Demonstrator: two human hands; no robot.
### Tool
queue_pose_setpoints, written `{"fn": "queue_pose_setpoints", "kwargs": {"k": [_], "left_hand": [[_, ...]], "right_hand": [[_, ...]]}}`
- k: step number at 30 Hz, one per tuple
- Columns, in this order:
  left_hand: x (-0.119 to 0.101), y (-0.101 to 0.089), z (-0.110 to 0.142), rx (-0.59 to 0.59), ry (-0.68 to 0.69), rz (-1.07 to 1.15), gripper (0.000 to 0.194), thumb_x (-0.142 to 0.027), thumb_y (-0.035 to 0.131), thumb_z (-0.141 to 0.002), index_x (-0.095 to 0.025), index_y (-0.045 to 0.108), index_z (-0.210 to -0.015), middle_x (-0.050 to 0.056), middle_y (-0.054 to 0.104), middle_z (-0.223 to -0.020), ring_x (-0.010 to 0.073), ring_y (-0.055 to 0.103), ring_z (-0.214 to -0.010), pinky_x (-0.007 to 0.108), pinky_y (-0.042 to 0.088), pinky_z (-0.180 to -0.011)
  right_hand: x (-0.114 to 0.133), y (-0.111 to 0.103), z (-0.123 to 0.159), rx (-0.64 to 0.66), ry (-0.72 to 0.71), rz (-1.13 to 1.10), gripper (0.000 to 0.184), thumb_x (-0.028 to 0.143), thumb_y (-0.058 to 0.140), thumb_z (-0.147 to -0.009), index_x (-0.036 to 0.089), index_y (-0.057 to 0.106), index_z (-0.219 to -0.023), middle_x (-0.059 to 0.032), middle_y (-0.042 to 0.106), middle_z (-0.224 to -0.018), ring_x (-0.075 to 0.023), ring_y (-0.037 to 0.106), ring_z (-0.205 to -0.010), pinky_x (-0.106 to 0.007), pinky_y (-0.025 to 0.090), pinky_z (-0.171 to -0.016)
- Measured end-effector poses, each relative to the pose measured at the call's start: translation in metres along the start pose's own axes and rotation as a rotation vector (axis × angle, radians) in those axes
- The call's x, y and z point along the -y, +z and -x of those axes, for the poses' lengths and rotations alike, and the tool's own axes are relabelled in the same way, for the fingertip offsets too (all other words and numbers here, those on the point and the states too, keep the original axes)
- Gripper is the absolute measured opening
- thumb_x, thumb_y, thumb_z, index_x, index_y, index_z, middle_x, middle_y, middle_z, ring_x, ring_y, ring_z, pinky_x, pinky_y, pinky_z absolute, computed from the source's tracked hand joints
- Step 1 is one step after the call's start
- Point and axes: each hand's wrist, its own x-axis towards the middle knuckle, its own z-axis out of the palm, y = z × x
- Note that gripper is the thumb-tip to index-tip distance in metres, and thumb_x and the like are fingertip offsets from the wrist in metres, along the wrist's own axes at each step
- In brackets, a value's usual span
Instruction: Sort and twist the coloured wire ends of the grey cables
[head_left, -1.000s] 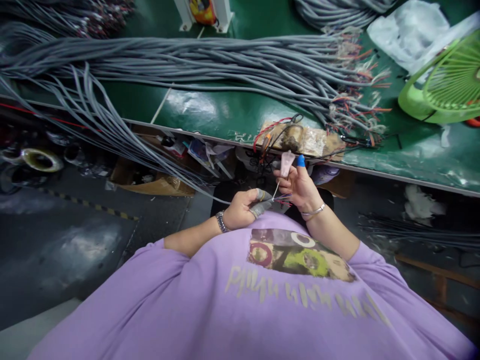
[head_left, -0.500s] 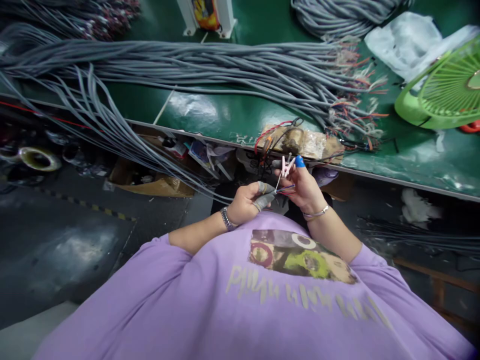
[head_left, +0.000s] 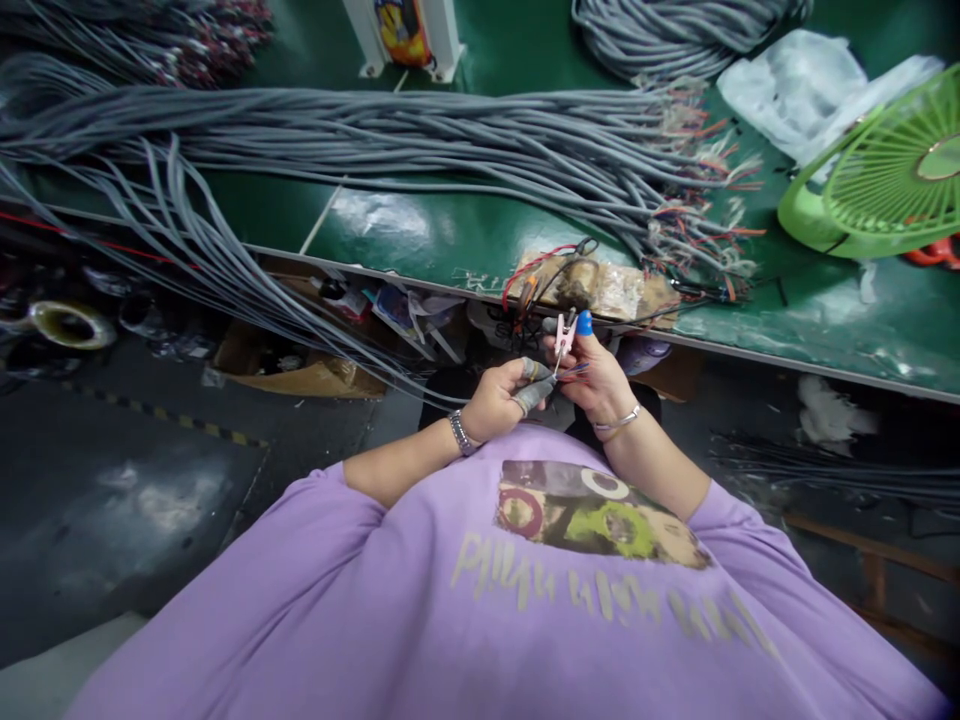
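Observation:
My left hand point(head_left: 495, 398), with grey covers on its thumb and finger, pinches the end of a grey cable point(head_left: 439, 397) in front of my body. Thin coloured wires point(head_left: 577, 370) fan out from that end toward my right hand. My right hand point(head_left: 602, 385), a blue cover on its thumb, is closed around a small pink V-shaped tool point(head_left: 564, 333). The tool's thin pale tip points down to the cable end at my left fingertips. What kind of tool it is cannot be made out. My right fingers partly hide the wires.
A long bundle of grey cables point(head_left: 375, 130) with stripped ends lies on the green table point(head_left: 435, 230). At the table's edge sits a taped block point(head_left: 581, 280) with loose wires. A green fan point(head_left: 885, 180) and plastic bag point(head_left: 799, 90) are at right. Below stands a cardboard box point(head_left: 300, 375).
My right hand and the pink tool have shifted slightly left, closer to my left fingertips. The tool's arms look closer together. The whole view has moved a little.

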Motion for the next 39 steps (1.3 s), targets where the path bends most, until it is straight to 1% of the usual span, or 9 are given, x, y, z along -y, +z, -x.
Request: {"fn": "queue_pose_setpoints", "kwargs": {"k": [3,11,16,23,28,30,33,37,39], "left_hand": [[-0.002,-0.001,0.002,-0.008,-0.018,-0.021,0.035,-0.045,0.074,-0.08,-0.014,0.065,-0.091,-0.001,0.063,-0.062,0.0048,0.05,-0.047,0.017,0.041,-0.046],[-0.012,-0.011,0.026,0.038,0.034,-0.102,0.032,-0.044,0.075,-0.08,-0.013,0.066,-0.085,0.0,0.064,-0.061,0.0063,0.053,-0.049,0.019,0.046,-0.051],[-0.009,-0.019,0.037,0.001,0.068,-0.167,0.03,-0.043,0.07,-0.085,-0.013,0.068,-0.089,0.001,0.064,-0.064,0.0081,0.057,-0.054,0.02,0.048,-0.055],[-0.007,-0.017,0.034,0.034,0.105,-0.219,0.032,-0.045,0.07,-0.083,-0.013,0.068,-0.081,0.002,0.064,-0.064,0.009,0.058,-0.057,0.021,0.047,-0.055],[-0.007,-0.015,0.031,0.047,0.032,-0.154,0.036,-0.05,0.074,-0.079,-0.014,0.067,-0.078,0.001,0.064,-0.062,0.0076,0.055,-0.054,0.02,0.044,-0.052],[-0.004,-0.015,0.03,0.048,-0.092,-0.048,0.038,-0.051,0.075,-0.077,-0.014,0.066,-0.08,0.0,0.064,-0.06,0.006,0.052,-0.048,0.018,0.04,-0.046],[0.003,-0.017,0.029,0.034,-0.277,0.201,0.043,-0.052,0.08,-0.07,-0.015,0.062,-0.081,-0.002,0.061,-0.056,0.0044,0.044,-0.039,0.017,0.029,-0.038],[0.006,-0.024,0.028,-0.017,-0.321,0.548,0.049,-0.053,0.088,-0.053,-0.017,0.061,-0.073,-0.005,0.055,-0.048,0.0046,0.036,-0.034,0.022,0.022,-0.036],[0.004,-0.029,0.028,-0.039,-0.313,0.663,0.043,-0.05,0.086,-0.056,-0.018,0.061,-0.07,-0.007,0.044,-0.042,0.0038,0.03,-0.032,0.023,0.022,-0.038]], "right_hand": [[-0.001,0.0,0.002,0.017,-0.009,0.004,0.051,0.069,0.068,-0.077,0.02,0.058,-0.08,0.0025,0.062,-0.066,-0.0035,0.035,-0.042,-0.019,0.025,-0.037],[-0.006,-0.021,0.008,0.07,0.039,0.054,0.053,0.073,0.063,-0.077,0.021,0.058,-0.082,0.0,0.065,-0.073,-0.004,0.027,-0.043,-0.02,0.009,-0.037],[-0.013,-0.032,0.022,0.207,0.164,0.183,0.043,0.052,0.083,-0.067,0.016,0.064,-0.081,0.0019,0.059,-0.064,-0.0001,0.019,-0.041,-0.019,0.005,-0.039],[-0.011,-0.026,0.037,0.281,0.16,0.265,0.039,0.038,0.088,-0.061,0.014,0.069,-0.084,0.0032,0.059,-0.06,-0.0003,0.028,-0.041,-0.016,0.016,-0.04],[-0.016,-0.02,0.039,0.179,0.122,0.265,0.038,0.036,0.091,-0.053,0.015,0.07,-0.077,-0.0008,0.067,-0.064,-0.0079,0.053,-0.05,-0.019,0.038,-0.046],[-0.018,-0.017,0.038,0.11,0.086,0.283,0.035,0.035,0.09,-0.054,0.016,0.067,-0.071,-0.0009,0.066,-0.061,-0.0072,0.05,-0.047,-0.018,0.033,-0.042],[-0.021,-0.017,0.032,0.032,0.06,0.3,0.036,0.036,0.087,-0.057,0.017,0.058,-0.064,0.0038,0.054,-0.049,-0.0019,0.029,-0.037,-0.017,0.015,-0.036],[-0.021,-0.027,0.021,-0.158,-0.006,0.248,0.044,0.039,0.084,-0.059,0.021,0.045,-0.067,0.0085,0.046,-0.046,-0.0011,0.02,-0.036,-0.016,0.01,-0.035],[-0.022,-0.031,0.019,-0.202,-0.031,0.245,0.047,0.041,0.085,-0.058,0.021,0.044,-0.069,0.0085,0.048,-0.049,-0.0006,0.021,-0.036,-0.015,0.011,-0.035]]}}
